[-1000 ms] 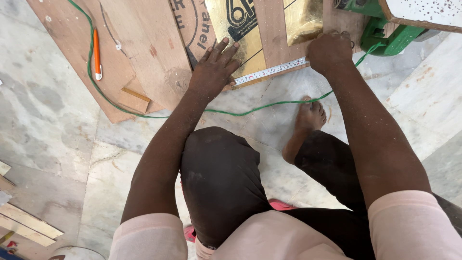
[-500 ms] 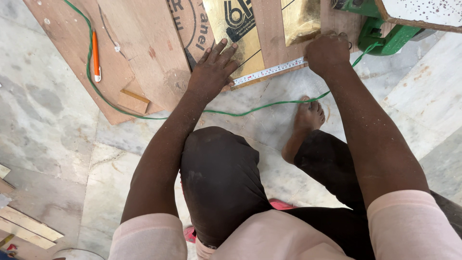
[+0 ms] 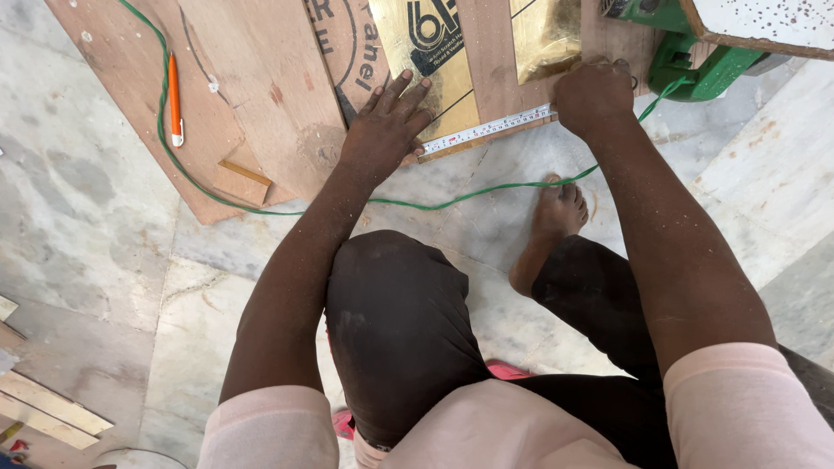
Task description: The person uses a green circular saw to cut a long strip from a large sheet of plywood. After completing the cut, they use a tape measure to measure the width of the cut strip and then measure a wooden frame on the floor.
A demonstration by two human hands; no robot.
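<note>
We press our left hand (image 3: 382, 130) flat, fingers apart, on the tape measure (image 3: 486, 132) at the plywood board's (image 3: 261, 95) near edge. Our right hand (image 3: 595, 94), at three o'clock, has its grip closed on the tape's other end. Bare marble floor (image 3: 87, 217) lies open at nine o'clock.

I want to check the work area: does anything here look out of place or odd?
Yes: the green cable lies loose across the plywood sheet and the floor, passing just in front of the bare foot.
</note>
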